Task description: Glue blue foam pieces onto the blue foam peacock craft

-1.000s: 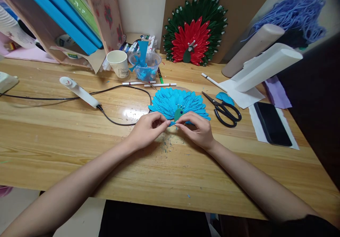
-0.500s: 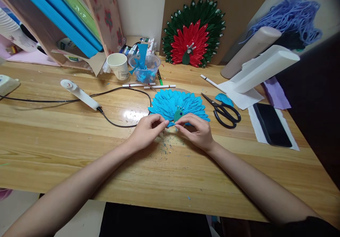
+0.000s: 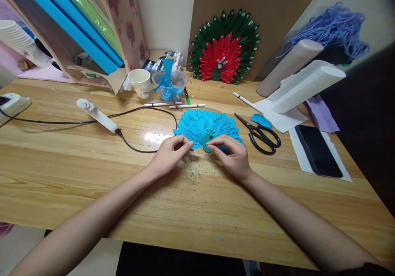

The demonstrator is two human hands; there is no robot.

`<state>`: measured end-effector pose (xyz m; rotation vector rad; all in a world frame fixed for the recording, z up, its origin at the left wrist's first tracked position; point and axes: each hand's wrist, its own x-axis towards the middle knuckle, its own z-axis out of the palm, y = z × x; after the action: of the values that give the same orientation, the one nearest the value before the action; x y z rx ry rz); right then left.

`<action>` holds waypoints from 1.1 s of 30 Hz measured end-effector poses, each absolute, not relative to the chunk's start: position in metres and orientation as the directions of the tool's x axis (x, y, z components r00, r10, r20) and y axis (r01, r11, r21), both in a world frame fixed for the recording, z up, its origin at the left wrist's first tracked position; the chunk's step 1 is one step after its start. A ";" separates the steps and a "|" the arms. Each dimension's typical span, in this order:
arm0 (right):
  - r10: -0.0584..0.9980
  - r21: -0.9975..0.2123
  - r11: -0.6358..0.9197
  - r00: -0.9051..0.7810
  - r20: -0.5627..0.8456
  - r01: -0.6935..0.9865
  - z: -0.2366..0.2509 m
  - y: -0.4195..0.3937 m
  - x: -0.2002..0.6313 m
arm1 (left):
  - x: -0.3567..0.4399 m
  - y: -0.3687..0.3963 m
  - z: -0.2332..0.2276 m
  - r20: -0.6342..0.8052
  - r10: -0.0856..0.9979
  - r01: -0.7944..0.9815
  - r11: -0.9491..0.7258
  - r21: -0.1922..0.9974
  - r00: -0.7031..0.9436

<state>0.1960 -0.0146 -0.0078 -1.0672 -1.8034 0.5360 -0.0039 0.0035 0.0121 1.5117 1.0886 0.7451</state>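
A blue paper peacock with layered, fanned petals lies on the wooden table, with a green body, a dark eye and a small crest at its lower middle. My left hand is closed in a pinch at the lower left edge of the fan, its fingertips on the blue petals. On the other side, my right hand has thumb and forefinger pinched in front of the green body, partly covering it and the petals to the right. Whatever lies between the right fingertips is too small to make out.
Black-handled scissors and a phone lie to the right. At left are a corded white glue gun and its black cable. Behind stand a paper cup, a plastic bowl of blue scraps and a red-green peacock.
The blue strip stretched between my fingertips no longer shows there. My hands are slightly farther apart, and more of the green body is visible. The view has tilted up a little.
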 end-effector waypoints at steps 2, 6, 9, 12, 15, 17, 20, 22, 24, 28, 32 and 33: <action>0.866 -0.761 0.489 -0.135 0.481 0.426 -0.008 -0.014 0.196 | -0.005 0.004 0.012 -0.093 0.923 0.231 0.005 0.973 0.373; 0.840 -0.734 0.540 -0.201 0.505 0.412 -0.007 -0.015 0.195 | -0.004 0.002 0.013 -0.091 0.913 0.244 -0.010 0.970 0.398; 0.802 -0.698 0.598 -0.274 0.531 0.394 -0.007 -0.015 0.195 | -0.002 0.000 0.012 -0.092 0.905 0.283 -0.033 0.958 0.416; 0.791 -0.689 0.612 -0.291 0.538 0.389 -0.007 -0.015 0.195 | -0.001 -0.001 0.011 -0.082 0.901 0.305 -0.058 0.951 0.426; 0.801 -0.697 0.599 -0.270 0.535 0.394 -0.006 -0.014 0.194 | -0.002 0.000 0.012 -0.073 0.902 0.321 -0.075 0.944 0.425; 0.818 -0.714 0.574 -0.242 0.522 0.401 -0.005 -0.013 0.194 | -0.003 -0.001 0.013 -0.057 0.916 0.330 -0.085 0.940 0.397; 0.845 -0.740 0.533 -0.207 0.494 0.410 -0.005 -0.013 0.194 | -0.004 -0.002 0.014 -0.035 0.935 0.317 -0.084 0.945 0.352; 0.853 -0.747 0.519 -0.200 0.481 0.416 -0.005 -0.012 0.194 | -0.004 -0.003 0.015 -0.024 0.941 0.315 -0.089 0.945 0.338; 0.857 -0.751 0.513 -0.202 0.474 0.416 -0.005 -0.012 0.194 | -0.003 -0.003 0.014 -0.015 0.941 0.323 -0.101 0.941 0.338; 0.857 -0.755 0.514 -0.214 0.468 0.407 -0.006 -0.012 0.195 | -0.003 -0.002 0.012 -0.015 0.938 0.304 -0.097 0.948 0.347; 0.857 -0.756 0.514 -0.215 0.467 0.406 -0.007 -0.012 0.195 | -0.003 0.000 0.011 -0.058 0.943 0.254 -0.028 0.967 0.327; 0.859 -0.756 0.511 -0.205 0.470 0.408 -0.007 -0.012 0.195 | -0.003 0.001 0.011 -0.075 0.946 0.242 -0.004 0.970 0.315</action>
<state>0.1946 -0.0118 -0.0068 -1.0580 -1.8124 0.6006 -0.0033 0.0013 0.0109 1.4923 1.1447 0.8117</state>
